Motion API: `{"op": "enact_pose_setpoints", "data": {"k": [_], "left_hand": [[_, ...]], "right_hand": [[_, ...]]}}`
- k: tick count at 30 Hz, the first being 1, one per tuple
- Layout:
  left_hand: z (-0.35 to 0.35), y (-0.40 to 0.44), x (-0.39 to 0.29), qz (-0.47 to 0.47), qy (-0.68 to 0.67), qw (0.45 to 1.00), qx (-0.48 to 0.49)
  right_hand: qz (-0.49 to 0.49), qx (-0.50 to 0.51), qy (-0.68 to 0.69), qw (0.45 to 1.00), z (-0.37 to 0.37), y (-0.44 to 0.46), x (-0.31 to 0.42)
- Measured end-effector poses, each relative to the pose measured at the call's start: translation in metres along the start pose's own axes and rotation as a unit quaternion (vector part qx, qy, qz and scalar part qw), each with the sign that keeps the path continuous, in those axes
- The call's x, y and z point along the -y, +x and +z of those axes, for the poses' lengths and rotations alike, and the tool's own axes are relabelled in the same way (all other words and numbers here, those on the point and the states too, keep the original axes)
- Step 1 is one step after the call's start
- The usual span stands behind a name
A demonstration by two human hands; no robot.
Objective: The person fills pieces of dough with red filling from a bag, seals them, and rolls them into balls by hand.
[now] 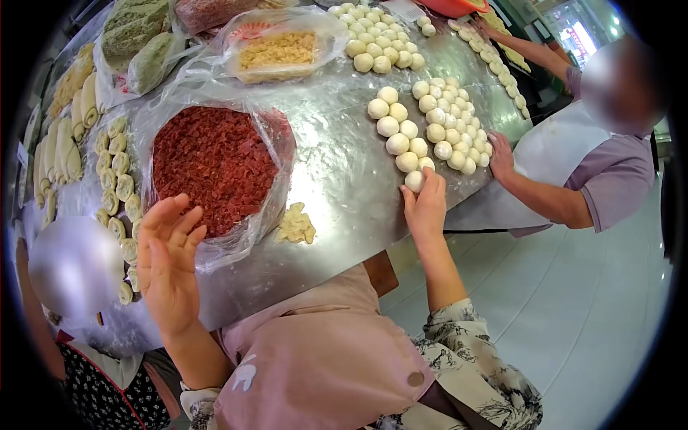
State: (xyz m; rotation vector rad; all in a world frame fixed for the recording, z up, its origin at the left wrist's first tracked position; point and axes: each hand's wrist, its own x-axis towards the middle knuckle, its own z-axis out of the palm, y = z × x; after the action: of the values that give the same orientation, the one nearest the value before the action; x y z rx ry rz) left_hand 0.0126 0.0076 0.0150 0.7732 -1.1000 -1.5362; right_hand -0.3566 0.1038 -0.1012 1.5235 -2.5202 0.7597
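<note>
My right hand (pixel 427 206) has its thumb and fingers around a round white dough ball (pixel 414 181) at the near end of a double row of dough balls (pixel 397 145). The ball rests on the metal table beside its neighbours. Raised at the left, my left hand (pixel 170 269) is empty with its fingers apart. Just beyond it lies a clear plastic bag (pixel 247 240), spread around a large heap of dark red minced filling (pixel 215 161). A small pile of pale dough scraps (pixel 296 224) sits between my hands, beside the bag.
More dough balls (pixel 451 122) stand near a co-worker (pixel 566 158) at the right. At the left are coiled dough pieces (pixel 118 172) and dough rolls (pixel 61 154), near another person (pixel 107 387). A bag of yellowish filling (pixel 279 50) and green filling (pixel 132 32) lie farther back on the metal table (pixel 330 143).
</note>
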Motion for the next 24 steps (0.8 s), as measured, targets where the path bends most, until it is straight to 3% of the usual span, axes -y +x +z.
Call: {"op": "enact_pose_setpoints", "data": {"k": [5, 9, 13, 16, 20, 21, 23, 24], "left_hand": [[-0.015, -0.010, 0.001, -0.032, 0.036, 0.999, -0.023], [-0.034, -0.027, -0.005, -0.031, 0.009, 0.998, -0.058], [-0.078, -0.053, -0.004, -0.019, 0.011, 0.985, -0.170], [-0.107, -0.077, -0.007, -0.002, 0.054, 0.971, -0.232], [-0.125, -0.105, 0.004, 0.009, 0.191, 0.895, -0.402], [-0.123, -0.106, 0.004, -0.015, 0.236, 0.853, -0.465], [-0.151, -0.117, 0.025, 0.002, 0.416, 0.781, -0.467], [-0.154, -0.119, 0.025, -0.040, 0.527, 0.713, -0.461]], "right_hand": [[0.017, 0.025, 0.032, 0.999, -0.003, 0.000, -0.002], [0.093, 0.001, 0.081, 0.992, -0.038, 0.000, 0.013], [0.026, -0.008, 0.071, 0.997, -0.033, -0.004, 0.008], [-0.061, -0.015, -0.015, 0.998, -0.019, -0.006, -0.005], [-0.041, 0.029, 0.002, 0.999, -0.011, -0.005, -0.024], [-0.003, 0.061, 0.041, 0.997, -0.014, -0.003, -0.020], [0.019, 0.082, 0.020, 0.996, -0.015, 0.001, -0.023], [0.038, 0.079, 0.016, 0.996, -0.021, 0.011, -0.008]]}}
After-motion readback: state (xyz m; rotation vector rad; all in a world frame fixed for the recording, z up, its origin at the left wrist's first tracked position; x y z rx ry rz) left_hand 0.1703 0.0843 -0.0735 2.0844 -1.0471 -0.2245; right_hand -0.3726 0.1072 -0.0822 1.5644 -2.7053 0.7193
